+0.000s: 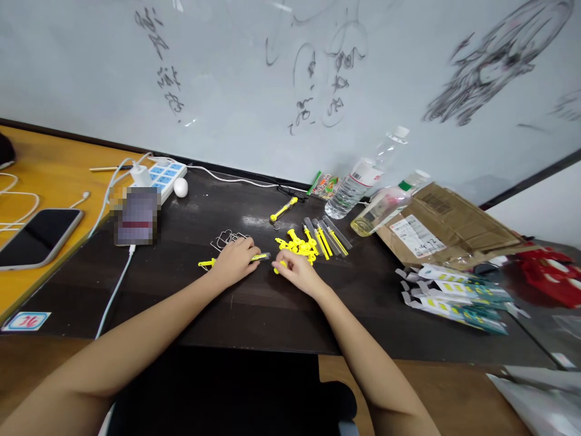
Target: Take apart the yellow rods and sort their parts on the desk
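My left hand is closed over a clear tube with a yellow part inside. The tube lies low on the dark table, and its end sticks out to the right. Just left of these fingers is a yellow plastic stick. Between its thumb and fingers, my right hand pinches a small yellow plastic piece, partly hidden. Behind the right hand lies a heap of yellow plastic parts. Several clear tubes with yellow rods lie beside the heap. Thin metal wire pieces sit behind my left hand.
A yellow stick-like piece lies farther back. Two bottles, a water bottle and a shorter bottle, stand near a cardboard package. Flattened boxes lie right. At left are a charging phone and a power strip.
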`<control>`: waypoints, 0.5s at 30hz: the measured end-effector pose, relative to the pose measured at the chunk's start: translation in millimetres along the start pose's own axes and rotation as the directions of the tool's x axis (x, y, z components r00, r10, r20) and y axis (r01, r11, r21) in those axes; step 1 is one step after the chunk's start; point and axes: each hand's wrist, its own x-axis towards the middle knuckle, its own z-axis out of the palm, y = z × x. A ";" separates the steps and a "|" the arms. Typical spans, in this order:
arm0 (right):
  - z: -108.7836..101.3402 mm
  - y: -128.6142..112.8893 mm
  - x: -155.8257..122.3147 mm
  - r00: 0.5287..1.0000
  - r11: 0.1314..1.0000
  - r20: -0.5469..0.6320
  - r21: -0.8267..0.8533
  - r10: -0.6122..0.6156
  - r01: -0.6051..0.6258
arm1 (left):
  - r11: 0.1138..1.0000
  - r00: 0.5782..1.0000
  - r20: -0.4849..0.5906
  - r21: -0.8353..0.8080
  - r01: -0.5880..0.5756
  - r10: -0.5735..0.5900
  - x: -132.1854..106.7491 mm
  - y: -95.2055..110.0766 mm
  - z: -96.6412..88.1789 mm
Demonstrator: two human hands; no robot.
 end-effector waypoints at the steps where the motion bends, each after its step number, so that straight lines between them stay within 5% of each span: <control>1: 0.7 -0.8 -0.9 0.999 0.996 0.046 -0.089 -0.013 0.017 | 1.000 1.000 0.001 0.010 0.007 -0.007 -0.2 -0.6 0.6; 15: 2.5 -2.1 0.5 1.000 0.965 0.009 -0.261 0.004 -0.002 | 0.997 0.997 -0.015 0.033 0.077 -0.076 0.5 -1.0 -0.7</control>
